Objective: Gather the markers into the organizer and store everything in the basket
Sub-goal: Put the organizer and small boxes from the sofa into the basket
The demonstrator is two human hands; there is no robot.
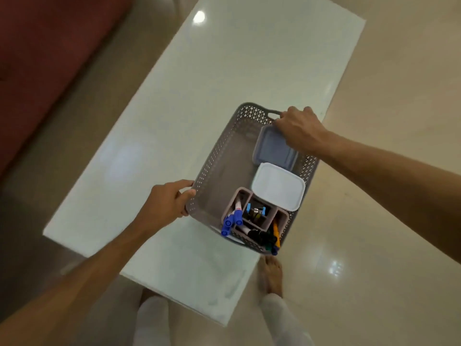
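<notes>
A long white table (pixel 224 96) fills the middle of the room, its glossy top catching the ceiling light, with pale tiled floor (pixel 386 221) around it and a dark red sofa (pixel 50 46) off to one side. The person stands at the near end, white trouser legs and a bare foot (pixel 270 275) showing below the table edge.

Toward the near right part of the table sits the grey perforated basket (pixel 219 156), angled so that one corner reaches the table edge. The left hand (pixel 166 203) grips its near-left rim, fingers curled over the lattice wall. The right hand (pixel 298 127) is curled round the far end by the cut-out handle; its fingertips are hidden behind the rim.

Inside the basket, against the right wall, lies a blue-grey lidded box (pixel 274 148), partly under the right wrist. Just nearer than it, touching or overlapping its edge, sits a white lidded box (pixel 278 186). The left half of the basket floor is bare.

In the near corner stands the grey organizer (pixel 244 196), divided into compartments. Blue-capped markers (pixel 230 221) lean out of its left compartment, black-capped ones poke from the near side, and an orange marker (pixel 275 232) with a few dark ones stands in the right one. The middle compartment holds small items that I cannot make out.
</notes>
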